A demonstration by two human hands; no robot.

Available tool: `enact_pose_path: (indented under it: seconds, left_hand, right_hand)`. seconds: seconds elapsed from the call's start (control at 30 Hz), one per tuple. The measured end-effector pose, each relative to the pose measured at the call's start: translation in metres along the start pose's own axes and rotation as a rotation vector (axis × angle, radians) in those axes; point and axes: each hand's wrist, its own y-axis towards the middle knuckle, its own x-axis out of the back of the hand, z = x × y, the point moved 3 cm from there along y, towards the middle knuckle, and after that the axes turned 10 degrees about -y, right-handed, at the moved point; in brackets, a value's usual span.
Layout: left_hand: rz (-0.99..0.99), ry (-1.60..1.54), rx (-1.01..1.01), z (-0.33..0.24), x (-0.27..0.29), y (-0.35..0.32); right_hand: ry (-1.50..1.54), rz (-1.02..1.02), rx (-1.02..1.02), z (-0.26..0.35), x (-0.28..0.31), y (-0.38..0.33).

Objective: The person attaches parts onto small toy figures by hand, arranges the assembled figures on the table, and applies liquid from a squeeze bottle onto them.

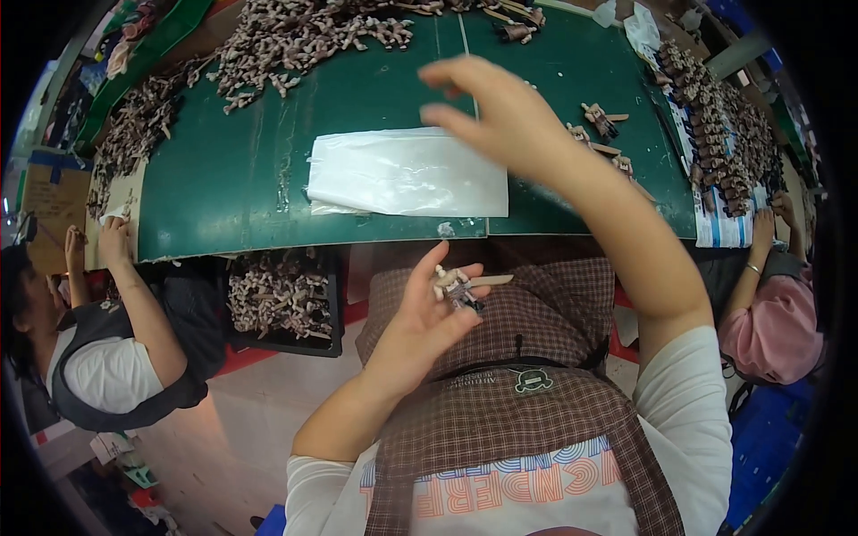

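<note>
My left hand (429, 308) is in front of the table's edge, above my lap, with its palm turned up. Its fingers and thumb hold a small toy figurine (458, 284) with a pale upper body, dark legs and a long tan blade-like piece pointing right. My right hand (500, 112) reaches out over the green table (223, 179), thumb and fingers apart, nothing between them. Below that hand lies a flat white plastic sheet or bag (407, 174). Several similar figurines (603, 123) lie on the table to the right of my right forearm.
A big heap of figurines (286, 45) covers the far left of the table. Rows of figurines (724, 125) stand at the right. A black crate (335, 304) of pale parts sits below the table edge. Co-workers sit left, in a dark vest (80, 393), and right, in pink (773, 330).
</note>
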Motion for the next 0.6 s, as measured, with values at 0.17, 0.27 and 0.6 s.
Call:
enact_pose_path:
  seconds: [0.17, 0.27, 0.6]
  left_hand:
    - [0.030, -0.033, 0.039, 0.004, 0.008, -0.010]
    - [0.021, -0.024, 0.021, 0.001, 0.013, -0.017]
    - [0.023, 0.072, 0.001, -0.005, 0.040, -0.019]
  right_hand:
    - [-0.349, -0.122, -0.047, -0.064, -0.072, 0.093]
    - [-0.532, -0.224, 0.094, -0.077, -0.082, 0.105]
    - [-0.494, -0.007, 0.001, -0.093, -0.040, 0.053]
